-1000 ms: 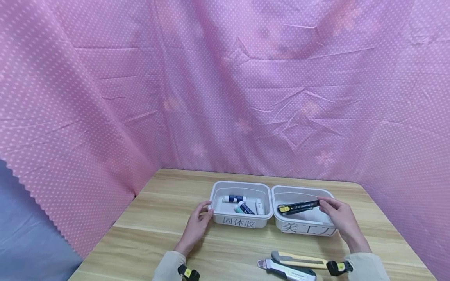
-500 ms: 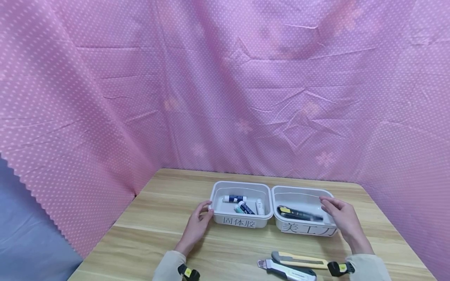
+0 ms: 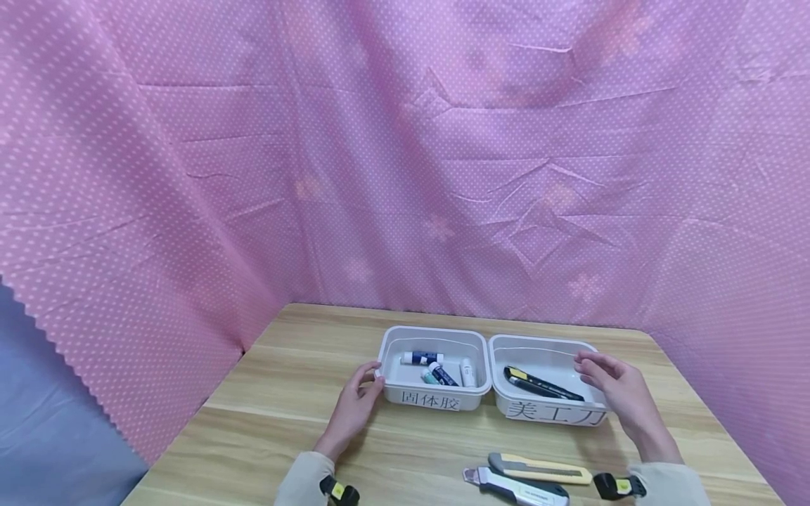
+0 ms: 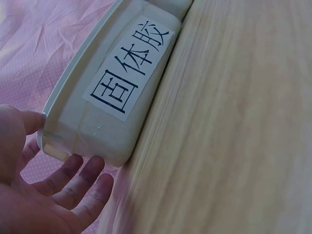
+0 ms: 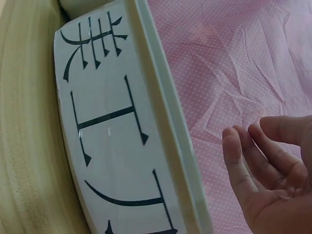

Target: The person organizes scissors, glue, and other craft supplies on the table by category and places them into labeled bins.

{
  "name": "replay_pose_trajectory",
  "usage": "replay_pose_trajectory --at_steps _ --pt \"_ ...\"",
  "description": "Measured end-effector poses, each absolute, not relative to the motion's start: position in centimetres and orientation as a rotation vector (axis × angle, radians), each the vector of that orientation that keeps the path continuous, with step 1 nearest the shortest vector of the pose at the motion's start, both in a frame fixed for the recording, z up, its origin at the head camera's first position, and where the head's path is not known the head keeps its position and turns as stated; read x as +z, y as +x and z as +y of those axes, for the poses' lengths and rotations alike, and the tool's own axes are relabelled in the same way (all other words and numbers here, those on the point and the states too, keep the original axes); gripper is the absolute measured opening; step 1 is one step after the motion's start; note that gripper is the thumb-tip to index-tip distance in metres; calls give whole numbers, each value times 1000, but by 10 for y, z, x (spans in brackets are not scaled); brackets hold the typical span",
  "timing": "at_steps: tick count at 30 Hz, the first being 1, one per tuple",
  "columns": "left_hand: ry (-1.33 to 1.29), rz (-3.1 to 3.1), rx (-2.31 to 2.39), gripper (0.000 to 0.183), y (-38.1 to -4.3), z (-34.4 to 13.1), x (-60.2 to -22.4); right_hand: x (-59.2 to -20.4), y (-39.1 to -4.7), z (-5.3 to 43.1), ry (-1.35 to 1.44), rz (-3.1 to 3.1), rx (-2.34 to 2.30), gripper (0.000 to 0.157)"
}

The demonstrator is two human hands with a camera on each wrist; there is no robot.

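The left hand (image 3: pixel 356 405) holds the near left corner of a white box (image 3: pixel 473 400), with its thumb on the rim. In that box lie four glue sticks: a blue and white one (image 3: pixel 422 358) at the back, a dark blue one (image 3: pixel 445 375) in the middle, a teal one (image 3: pixel 429 377) tucked beside it, and a white one (image 3: pixel 467 372) on the right.

A second white box (image 3: pixel 550 360) sits just beside the first. Inside it are a black cutter knife with a yellow part (image 3: pixel 545 384) and another dark cutter knife (image 3: pixel 530 388), lying side by side on a slant. The right hand (image 3: pixel 610 386) is over this box's right end. It holds nothing, and its fingers are loosely bent.

Nearer the person, a yellow and gray cutter knife (image 3: pixel 541 469) and a white and black cutter knife (image 3: pixel 522 489) lie close together on the wooden table (image 3: pixel 405 457). Both boxes wear paper labels with big black Chinese letters. A pink cloth with white dots (image 3: pixel 443 176) hangs behind.
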State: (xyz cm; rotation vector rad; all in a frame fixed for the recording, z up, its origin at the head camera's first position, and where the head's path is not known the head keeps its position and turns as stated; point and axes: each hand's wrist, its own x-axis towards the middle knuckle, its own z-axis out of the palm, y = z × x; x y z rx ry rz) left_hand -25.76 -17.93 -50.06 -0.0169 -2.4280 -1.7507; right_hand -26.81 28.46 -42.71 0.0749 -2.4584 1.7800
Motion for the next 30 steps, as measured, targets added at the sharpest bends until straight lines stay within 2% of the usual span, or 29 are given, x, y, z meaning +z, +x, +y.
replay_pose_trajectory --at_steps 6,8,12,14,23,27,30 --pt "-29 -2421 -1758 46 -257 -178 -499 -428 -257 289 141 -2366 1859 55" --pt "-44 -2416 -1757 47 -257 -178 -500 -430 -252 291 156 -2326 1885 46" --pt "-44 -2413 -1757 46 -258 -178 -501 -436 -241 293 187 -2219 1976 18" --pt "-41 -2408 -1758 46 -258 -178 -501 -440 -237 294 190 -2180 2015 12" --pt "-8 -2406 -1774 46 -258 -179 -502 -453 -223 293 85 -2372 1944 15" --pt "3 -2408 -1779 46 -259 -179 -503 -453 -218 295 81 -2574 1829 34" --pt "-6 -2407 -1777 46 -259 -179 -503 -455 -215 296 164 -2698 1767 43"
